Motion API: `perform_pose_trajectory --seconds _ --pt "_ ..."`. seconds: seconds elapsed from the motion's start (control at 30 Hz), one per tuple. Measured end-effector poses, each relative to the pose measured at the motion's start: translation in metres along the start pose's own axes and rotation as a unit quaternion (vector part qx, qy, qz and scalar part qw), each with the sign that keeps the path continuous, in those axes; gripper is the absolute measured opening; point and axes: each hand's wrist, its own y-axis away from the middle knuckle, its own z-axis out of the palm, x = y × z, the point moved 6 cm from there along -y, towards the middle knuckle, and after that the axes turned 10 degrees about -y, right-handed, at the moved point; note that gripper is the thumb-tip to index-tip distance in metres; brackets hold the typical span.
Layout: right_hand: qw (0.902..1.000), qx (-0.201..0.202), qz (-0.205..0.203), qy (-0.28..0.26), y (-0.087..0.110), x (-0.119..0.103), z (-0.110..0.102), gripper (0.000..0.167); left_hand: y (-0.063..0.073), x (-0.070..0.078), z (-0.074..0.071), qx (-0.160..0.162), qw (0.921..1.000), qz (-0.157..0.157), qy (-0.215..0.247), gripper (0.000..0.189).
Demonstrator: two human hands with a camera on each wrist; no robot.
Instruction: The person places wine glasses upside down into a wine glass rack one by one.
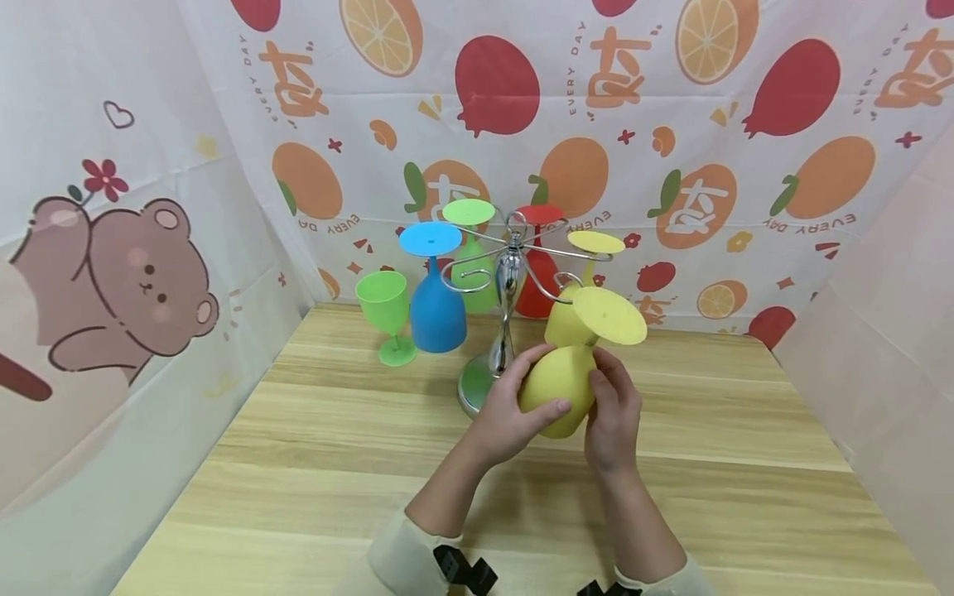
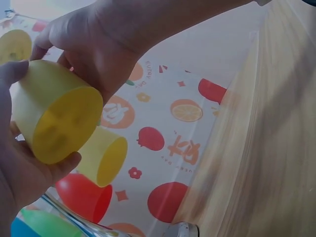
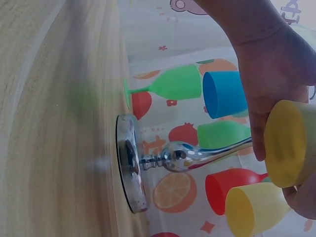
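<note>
Both hands hold a yellow goblet [image 1: 557, 387] upside down at the front right of a chrome rack [image 1: 510, 277]. The left hand [image 1: 510, 418] grips the bowl from the left, thumb across its front. On the other side, the right hand [image 1: 614, 414] has its fingers curled against the bowl near the stem. The goblet leans, its round foot up beside a front wire arm of the rack; whether the stem sits in that arm's loop I cannot tell. In the left wrist view the bowl's open mouth [image 2: 69, 126] faces down.
Upside down on the rack hang a blue goblet [image 1: 438, 310], a green goblet [image 1: 477, 277], a red goblet [image 1: 538, 285] and another yellow goblet [image 1: 562, 319]. A second green goblet [image 1: 383, 302] stands upright on the wooden table [image 1: 320, 480] at left. Printed cloth walls close off the back and sides.
</note>
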Motion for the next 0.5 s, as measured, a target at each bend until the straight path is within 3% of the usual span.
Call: perform_pose_trajectory --seconds 0.23,0.5 --pt "0.9992 -0.026 -0.028 0.007 -0.001 -0.004 0.003 0.027 0.000 -0.001 0.006 -0.023 0.9989 -0.010 -0.039 0.067" --pt "0.9992 -0.014 -0.036 0.012 -0.002 -0.004 -0.001 0.028 0.001 -0.001 0.011 -0.031 0.9981 -0.018 -0.049 0.070"
